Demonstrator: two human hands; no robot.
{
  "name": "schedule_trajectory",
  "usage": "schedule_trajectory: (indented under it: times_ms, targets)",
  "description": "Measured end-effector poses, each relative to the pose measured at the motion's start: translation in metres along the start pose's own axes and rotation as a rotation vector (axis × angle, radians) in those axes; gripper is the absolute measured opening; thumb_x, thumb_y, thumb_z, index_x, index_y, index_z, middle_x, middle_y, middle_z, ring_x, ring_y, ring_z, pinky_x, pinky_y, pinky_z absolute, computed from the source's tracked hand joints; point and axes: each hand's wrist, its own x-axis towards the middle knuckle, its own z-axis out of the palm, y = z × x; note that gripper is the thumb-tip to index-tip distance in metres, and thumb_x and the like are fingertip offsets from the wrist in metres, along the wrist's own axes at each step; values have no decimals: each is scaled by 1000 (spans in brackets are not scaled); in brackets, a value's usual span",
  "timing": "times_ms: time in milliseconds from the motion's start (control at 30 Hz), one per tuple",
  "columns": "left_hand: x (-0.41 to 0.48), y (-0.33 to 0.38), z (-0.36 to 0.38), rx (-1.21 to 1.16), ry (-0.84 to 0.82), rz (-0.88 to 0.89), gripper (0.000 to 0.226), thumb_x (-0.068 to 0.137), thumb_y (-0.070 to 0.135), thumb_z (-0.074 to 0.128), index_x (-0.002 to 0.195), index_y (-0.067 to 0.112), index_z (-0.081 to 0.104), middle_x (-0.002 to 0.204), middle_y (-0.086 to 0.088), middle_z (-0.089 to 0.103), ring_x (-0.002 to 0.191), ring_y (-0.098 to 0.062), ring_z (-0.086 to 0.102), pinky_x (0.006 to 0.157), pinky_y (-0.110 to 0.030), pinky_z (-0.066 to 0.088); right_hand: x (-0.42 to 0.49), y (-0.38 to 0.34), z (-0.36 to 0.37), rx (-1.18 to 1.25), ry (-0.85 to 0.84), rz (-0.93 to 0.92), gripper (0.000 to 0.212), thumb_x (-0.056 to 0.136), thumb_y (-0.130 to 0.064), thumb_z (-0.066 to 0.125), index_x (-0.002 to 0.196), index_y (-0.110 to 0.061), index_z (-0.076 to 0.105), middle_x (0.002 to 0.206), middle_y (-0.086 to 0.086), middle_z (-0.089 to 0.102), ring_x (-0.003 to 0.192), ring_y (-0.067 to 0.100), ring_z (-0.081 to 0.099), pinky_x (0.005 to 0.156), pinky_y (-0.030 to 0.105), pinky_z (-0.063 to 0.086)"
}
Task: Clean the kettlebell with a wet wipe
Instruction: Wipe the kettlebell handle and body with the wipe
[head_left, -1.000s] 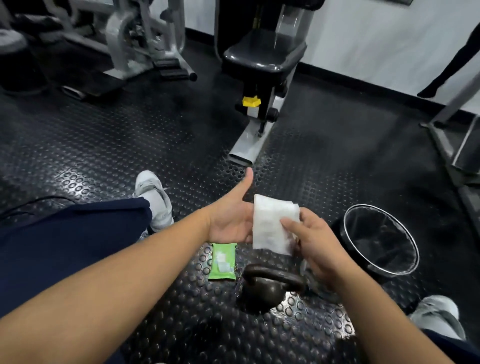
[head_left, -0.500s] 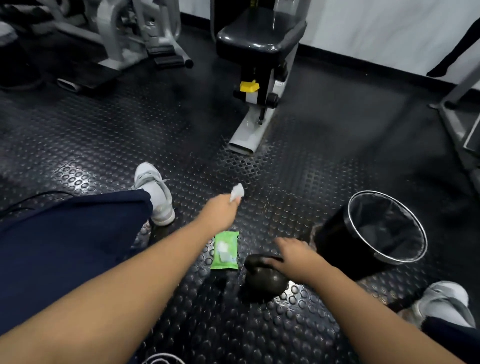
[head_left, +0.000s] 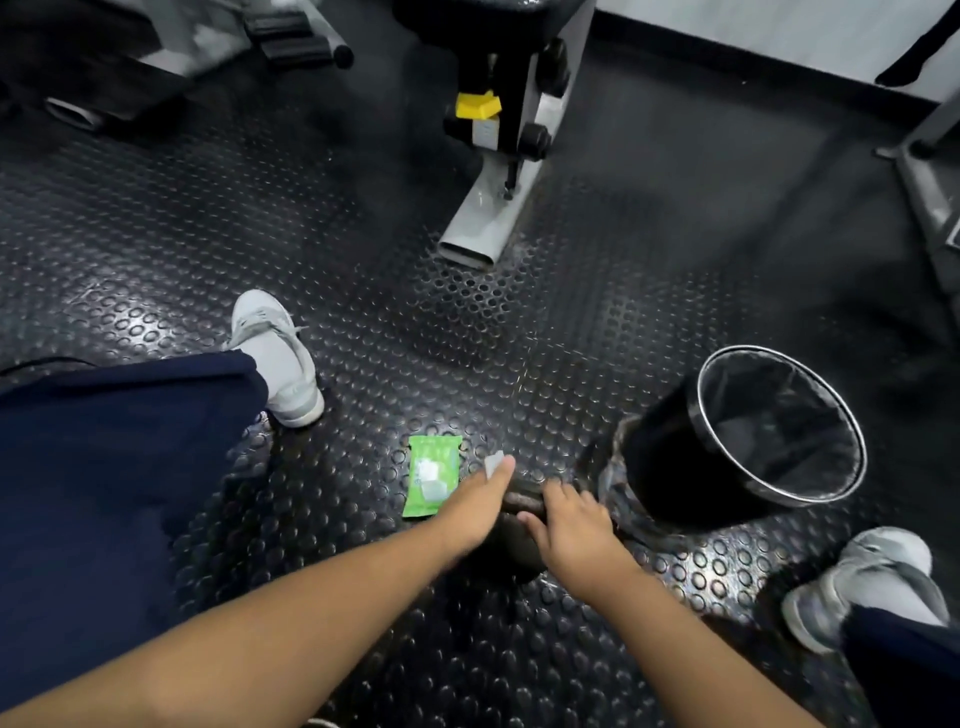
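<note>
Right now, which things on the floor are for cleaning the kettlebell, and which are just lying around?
For the job:
kettlebell, gripped by the right hand
wet wipe, held in the left hand
green wipe pack, beside the kettlebell

Just lying about:
black bin, maybe for the used wipe later
gym machine
grey shoes

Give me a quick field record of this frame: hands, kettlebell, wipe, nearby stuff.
left hand: holds wipe at left end of kettlebell handle
right hand: grips kettlebell handle
kettlebell: on floor, mostly hidden by hands
wipe: only a white corner shows
wipe pack: green, flat on floor, left of kettlebell
bin: black, open, right of kettlebell
</note>
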Motion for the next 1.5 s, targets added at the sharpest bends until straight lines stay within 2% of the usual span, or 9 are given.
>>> schedule_trajectory:
  times_ms: [133,333,567,733,1000,1167,1333,1400,1500]
  targets:
    - [12,-4,-15,-279,-178,-172,97,75,96,34,83,7,70,86,-22,72,79,-27,72,87,-33,54,1,-3,0,34,-14,33,39,104,-59,37,117,-23,47,121,-1,56,110,25,49,98,42,38]
    - [-8,20,-22,-84,-246,-119,112,73,99,24,152,21,42,160,-7,36,145,-27,37,119,-45,24,1,-4,-1,40,-25,45,39,105,-57,39,118,-22,49,123,-1,55,112,24,48,99,41,36]
    - [-3,50,-33,105,-379,-101,85,92,81,16,161,31,16,167,-1,15,153,-26,17,123,-49,13,3,-4,-1,57,-33,53,41,104,-58,41,120,-22,49,124,0,55,113,25,49,99,43,37]
    - [18,20,-31,-75,-346,-178,108,78,94,28,136,6,53,104,-8,76,97,-18,73,92,-36,53,2,-2,-3,67,-52,44,38,104,-59,38,119,-24,46,123,-3,52,107,20,43,102,43,36]
    - [38,9,-32,-74,-392,-255,134,46,108,42,151,25,42,146,-15,54,129,-36,57,114,-53,36,2,-3,-2,75,-56,45,38,104,-59,39,117,-25,45,125,-2,53,113,24,46,104,46,35]
    - [-7,69,-61,118,-521,-212,78,88,86,18,124,27,55,75,2,71,96,-22,62,84,-36,50,3,-5,-5,72,-53,65,41,103,-59,41,120,-23,47,125,-1,55,115,25,48,106,47,36]
    - [-5,62,-38,173,-509,-229,120,61,105,25,159,35,21,163,-9,29,145,-29,36,118,-51,29,0,-7,-8,75,-63,67,41,103,-59,40,119,-22,47,124,0,55,115,26,48,105,47,37]
    - [5,46,-28,90,-404,-203,115,64,104,20,160,40,12,168,-3,7,154,-32,11,122,-55,11,-1,-7,-8,82,-55,59,39,103,-59,40,115,-23,46,122,-1,55,112,24,48,104,47,38]
    - [12,26,-22,-109,-317,-193,124,56,107,29,154,32,37,158,-7,40,145,-30,36,119,-53,24,-1,-6,-10,84,-51,48,35,104,-59,39,113,-26,44,118,-6,50,111,22,46,107,47,37]
